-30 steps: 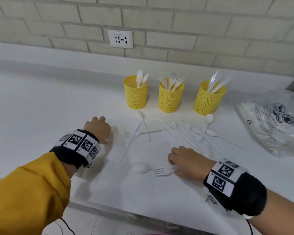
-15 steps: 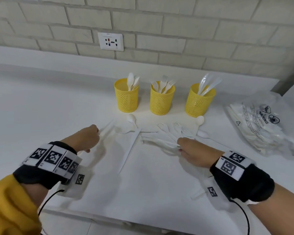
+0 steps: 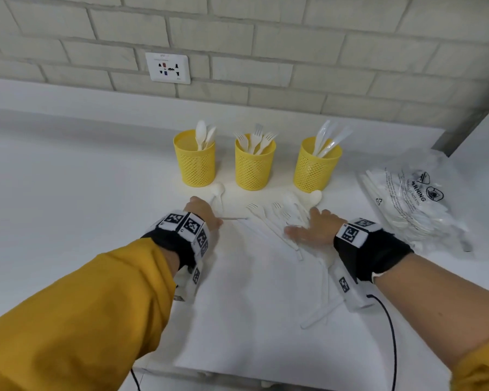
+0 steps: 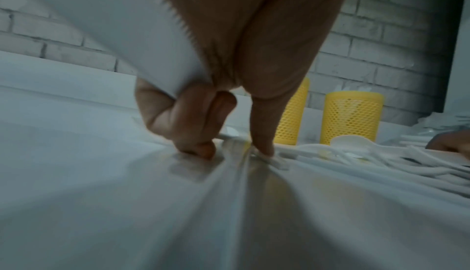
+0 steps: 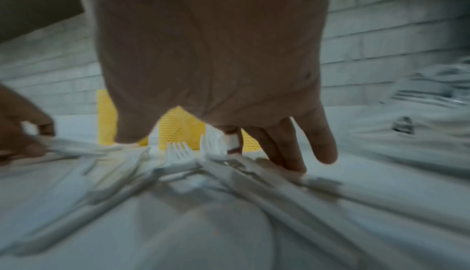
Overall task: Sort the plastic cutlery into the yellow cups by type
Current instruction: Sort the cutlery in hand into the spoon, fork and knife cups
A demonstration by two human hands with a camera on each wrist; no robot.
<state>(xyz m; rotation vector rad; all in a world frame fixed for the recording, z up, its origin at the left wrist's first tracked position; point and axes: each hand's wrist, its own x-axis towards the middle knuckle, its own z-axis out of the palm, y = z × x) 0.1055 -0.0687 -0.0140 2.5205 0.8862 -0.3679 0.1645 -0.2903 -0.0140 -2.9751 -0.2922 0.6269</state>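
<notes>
Three yellow mesh cups stand in a row: the left cup (image 3: 194,160) holds spoons, the middle cup (image 3: 254,165) forks, the right cup (image 3: 316,167) knives. Loose white forks (image 3: 256,207) and spoons (image 3: 218,190) lie in front of them. My left hand (image 3: 202,210) (image 4: 234,149) grips a serrated white knife (image 4: 114,33) in its curled fingers, and its fingertips press on a thin handle (image 3: 235,218) on the table. My right hand (image 3: 314,225) (image 5: 229,149) sits on the fork pile and holds a bundle of cutlery (image 3: 322,306) that trails back under the wrist.
A clear plastic bag (image 3: 407,201) of more cutlery lies at the right. A brick wall with a socket (image 3: 167,68) stands behind the cups. The white table's (image 3: 68,193) front edge is close below my forearms.
Both hands moved forward toward the cups. The fork and spoon that lay near the front edge are off the table, in my right hand. My left hand came down onto a handle.
</notes>
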